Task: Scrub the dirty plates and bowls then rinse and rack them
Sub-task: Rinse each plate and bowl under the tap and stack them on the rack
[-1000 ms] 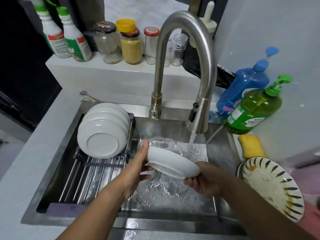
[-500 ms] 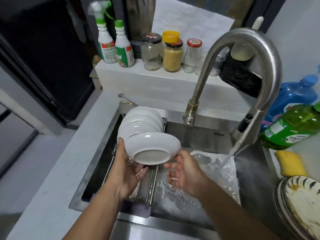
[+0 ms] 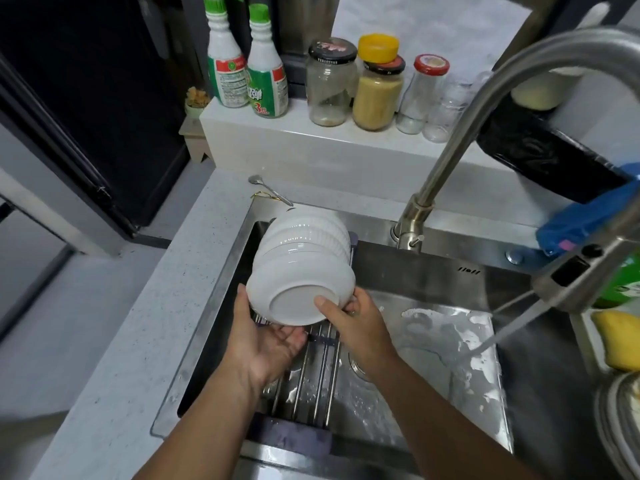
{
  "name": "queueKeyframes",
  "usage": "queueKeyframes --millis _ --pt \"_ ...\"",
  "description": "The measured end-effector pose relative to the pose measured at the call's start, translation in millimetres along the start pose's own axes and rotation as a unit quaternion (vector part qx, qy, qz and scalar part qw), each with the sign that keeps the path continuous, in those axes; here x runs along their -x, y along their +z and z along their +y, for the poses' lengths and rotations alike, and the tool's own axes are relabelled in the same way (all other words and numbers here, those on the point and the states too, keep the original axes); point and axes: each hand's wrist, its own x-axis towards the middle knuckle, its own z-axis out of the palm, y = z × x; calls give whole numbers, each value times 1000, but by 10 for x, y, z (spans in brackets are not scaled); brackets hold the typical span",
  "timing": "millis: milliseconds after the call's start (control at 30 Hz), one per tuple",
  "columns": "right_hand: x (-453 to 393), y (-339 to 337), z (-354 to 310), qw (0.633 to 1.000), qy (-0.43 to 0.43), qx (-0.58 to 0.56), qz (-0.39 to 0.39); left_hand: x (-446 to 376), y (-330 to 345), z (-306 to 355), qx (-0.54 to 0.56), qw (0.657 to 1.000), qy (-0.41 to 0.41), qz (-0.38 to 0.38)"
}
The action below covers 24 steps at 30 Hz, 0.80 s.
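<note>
A white bowl (image 3: 294, 292) stands on edge, its base facing me, against a row of white ribbed bowls (image 3: 308, 233) on the metal rack (image 3: 318, 372) over the sink's left side. My left hand (image 3: 266, 341) cups the bowl from below and the left. My right hand (image 3: 356, 323) grips its right rim, thumb on the base. A stack of dirty striped plates (image 3: 620, 420) shows at the right edge.
The steel faucet (image 3: 485, 109) arches over the sink (image 3: 433, 358) and runs water (image 3: 512, 323) into the foamy basin. A yellow sponge (image 3: 620, 344), green and blue soap bottles sit right. Jars and spray bottles line the back ledge. A spoon (image 3: 270, 192) lies on the counter.
The bowl has gone from under the running water leftward to the rack and now leans against the racked bowls. Both hands followed it, and my view swung left.
</note>
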Motion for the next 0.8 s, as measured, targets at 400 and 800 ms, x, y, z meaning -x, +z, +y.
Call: queueKeyframes --millis 400,800 --pt "-121 83 114 965 -52 249 64 -208 -21 94 35 997 -43 60" --pt "-251 16 -34 943 -15 325 70 -134 241 36 12 992 -43 120"
